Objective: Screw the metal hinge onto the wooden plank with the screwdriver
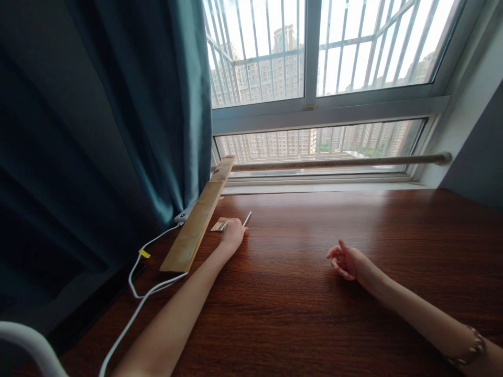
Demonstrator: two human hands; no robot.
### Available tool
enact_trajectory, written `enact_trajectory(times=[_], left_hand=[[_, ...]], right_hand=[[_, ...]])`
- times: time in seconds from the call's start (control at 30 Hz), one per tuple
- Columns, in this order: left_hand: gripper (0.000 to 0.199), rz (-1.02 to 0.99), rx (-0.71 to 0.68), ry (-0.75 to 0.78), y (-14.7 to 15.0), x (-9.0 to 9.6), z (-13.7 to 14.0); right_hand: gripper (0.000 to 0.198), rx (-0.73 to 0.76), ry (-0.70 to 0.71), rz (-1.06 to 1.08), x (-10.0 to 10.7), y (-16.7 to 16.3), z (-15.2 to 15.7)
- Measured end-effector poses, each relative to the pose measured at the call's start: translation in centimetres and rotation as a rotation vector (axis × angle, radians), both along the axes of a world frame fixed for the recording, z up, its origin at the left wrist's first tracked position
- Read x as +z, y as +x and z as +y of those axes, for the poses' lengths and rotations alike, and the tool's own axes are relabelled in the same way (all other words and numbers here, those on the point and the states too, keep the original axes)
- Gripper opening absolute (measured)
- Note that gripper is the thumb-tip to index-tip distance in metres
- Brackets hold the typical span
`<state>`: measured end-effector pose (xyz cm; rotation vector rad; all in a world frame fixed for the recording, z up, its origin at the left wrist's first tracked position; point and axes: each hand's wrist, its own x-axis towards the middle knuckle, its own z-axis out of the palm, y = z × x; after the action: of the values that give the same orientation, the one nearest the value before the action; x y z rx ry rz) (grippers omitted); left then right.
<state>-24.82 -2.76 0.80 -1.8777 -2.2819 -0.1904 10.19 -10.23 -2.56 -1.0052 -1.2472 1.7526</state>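
Note:
My left hand [233, 234] is closed around a slim, pale, pen-like stick [247, 219], whose upper end sticks out past the fingers to the right. Just left of those fingers a small, flat, light-brown piece [217, 225] with dark marks lies on the wooden tabletop [283, 293]; the hand partly covers it, and I cannot make out what it is. My right hand [346, 261] is over the right half of the table, fingers loosely curled and apart, holding nothing.
A long wooden board [200, 220] lies left of my left arm, its far end towards the window rail [338, 162]. A white cable [129, 319] loops beside it, near a white power strip [183, 215]. A blue curtain [173, 104] hangs at the left.

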Motion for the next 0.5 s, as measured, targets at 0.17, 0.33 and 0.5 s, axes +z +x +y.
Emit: enact_trajectory(times=[0.17,0.33,0.5], left_hand=[[0.034,0.008,0.038,-0.001,0.12,0.15,-0.27],[0.035,0.023,0.033,-0.009,0.21,0.28,-0.35],[0.037,0.021,0.035,-0.027,0.22,0.34,-0.32]], right_hand=[[0.066,0.015,-0.012,-0.005,-0.36,0.01,0.40],[0.065,0.018,-0.037,-0.010,-0.61,0.03,0.70],[0.065,0.018,-0.014,-0.018,-0.30,-0.05,0.35]])
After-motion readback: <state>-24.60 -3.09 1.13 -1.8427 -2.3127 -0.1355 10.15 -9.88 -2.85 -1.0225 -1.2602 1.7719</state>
